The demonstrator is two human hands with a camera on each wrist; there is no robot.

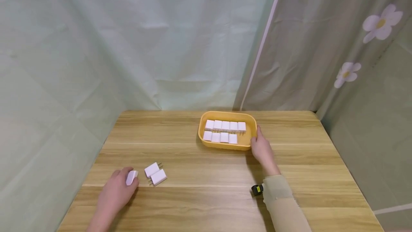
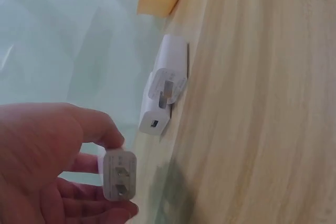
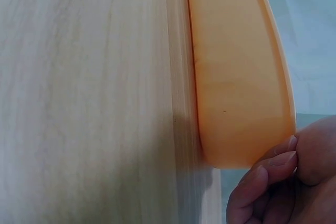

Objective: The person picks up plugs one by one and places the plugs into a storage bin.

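Down at about 7 o'clock on the wooden table (image 1: 199, 196), the left hand (image 1: 114, 192) pinches a small white charger plug (image 1: 131, 177) between its thumb and curled fingers. In the left wrist view the plug (image 2: 119, 174) shows its two metal prongs, and they point away from the palm, out toward the table. Its long side runs from the fingertips back toward the palm, about 1 o'clock to 7 o'clock in the head view.

Just to the right of that hand, toward 3 o'clock, two more white plugs (image 1: 155, 174) lie flat on the wood, side by side and touching (their prongs stick out to the lower left, toward 8 o'clock). In the left wrist view the same pair (image 2: 164, 90) seems stacked, one partly over the other.

Farther off, at about 1 o'clock on the table, sits an orange tray (image 1: 249, 145). Nine white plugs (image 1: 225, 131) lie in it in two neat rows, five at the back and four in front. The tray's long side runs left to right.

The right hand (image 1: 262, 149) holds the tray's right end, at its 3 o'clock side. Its fingers (image 3: 268, 174) are curled around the orange rim (image 3: 247, 77), thumb on top.
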